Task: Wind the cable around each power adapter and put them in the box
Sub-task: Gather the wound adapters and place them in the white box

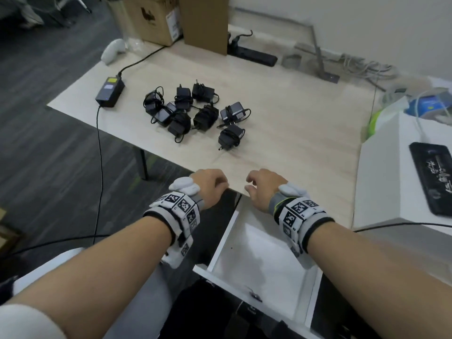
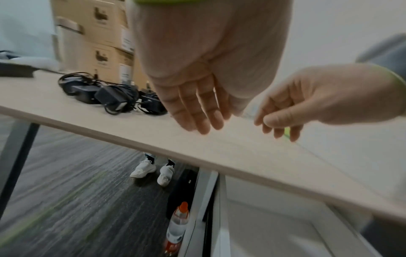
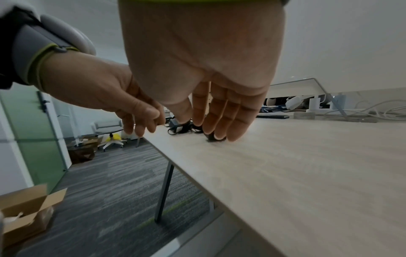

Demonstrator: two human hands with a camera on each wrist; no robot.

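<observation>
Both hands hold nothing. From the head, the left hand (image 1: 208, 183) and right hand (image 1: 263, 185) hang side by side over the near table (image 1: 293, 123) edge — fingers loose. The power adapters (image 1: 193, 111) lie ahead, a bit to the left, so the left hand is nearer. The white box (image 1: 256, 260) sits just under the wrists.

From the left wrist, the fingers (image 2: 197, 111) point down, the pile beyond them.

From the right wrist, the fingers (image 3: 226, 114) hang loose too — adapters straight ahead.

Bare forearms, banded wrists

Each wrist wears a white band (image 1: 176, 211) printed with black square codes, black-edged; the right band (image 1: 303, 214) matches. Beyond each sits a grey strap with lime trim (image 1: 275, 208) and a white pod (image 1: 184, 188).
</observation>
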